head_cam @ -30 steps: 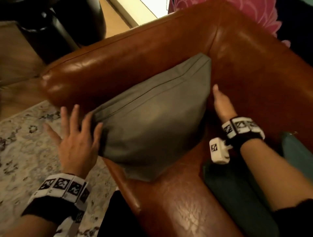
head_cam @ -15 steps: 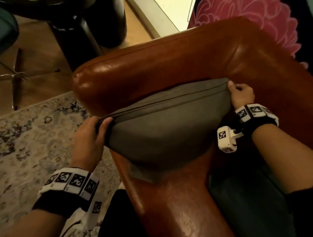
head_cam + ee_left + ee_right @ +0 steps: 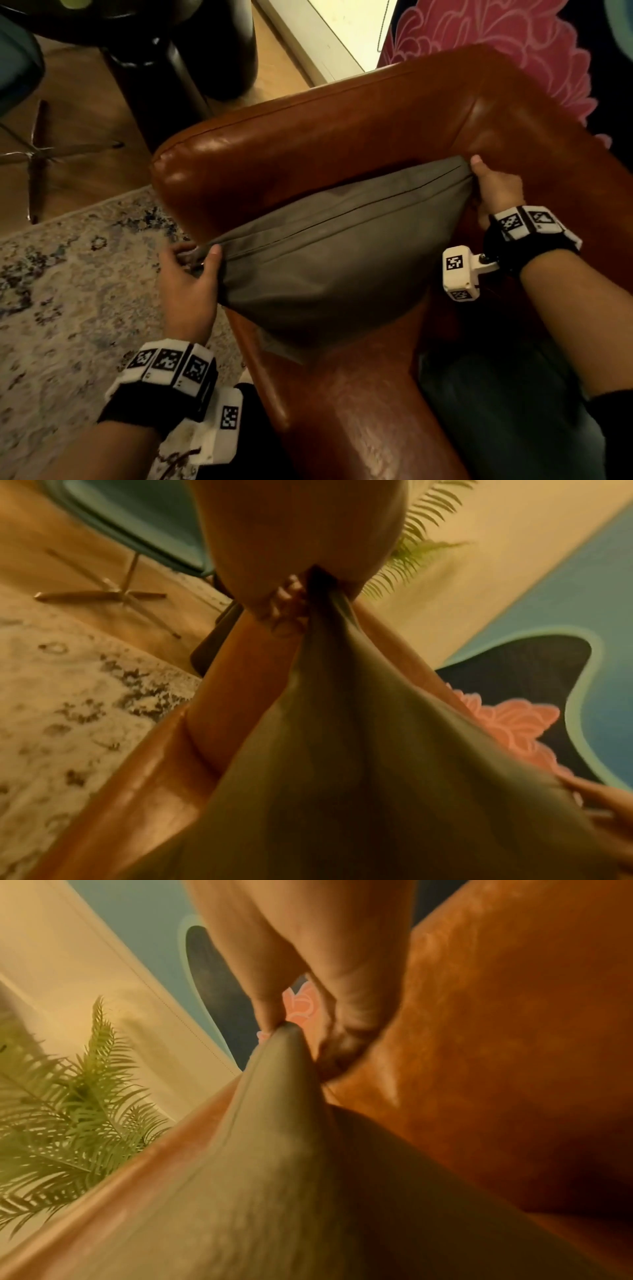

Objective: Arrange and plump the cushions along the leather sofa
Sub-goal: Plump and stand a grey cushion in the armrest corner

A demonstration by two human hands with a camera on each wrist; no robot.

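Note:
A grey cushion (image 3: 329, 260) leans in the corner of the brown leather sofa (image 3: 342, 137), against its armrest. My left hand (image 3: 191, 274) pinches the cushion's left top corner, thumb on the front. At the opposite top corner, by the sofa back, my right hand (image 3: 496, 188) pinches the fabric. The left wrist view shows the grey cushion (image 3: 342, 750) bunched into my left hand (image 3: 291, 607). In the right wrist view my right hand (image 3: 291, 1010) pinches the tip of the cushion (image 3: 274, 1123). A dark teal cushion (image 3: 496, 411) lies on the seat under my right forearm.
A patterned pale rug (image 3: 68, 291) covers the floor left of the sofa. A black round table base (image 3: 178, 51) and a chair's metal legs (image 3: 37, 150) stand beyond it. A pink flower mural (image 3: 496, 44) is behind the sofa. A fern (image 3: 68, 1110) stands beside the armrest.
A second ago both hands lay open against the cushion's sides. They have since closed on its two top corners and keep hold of them.

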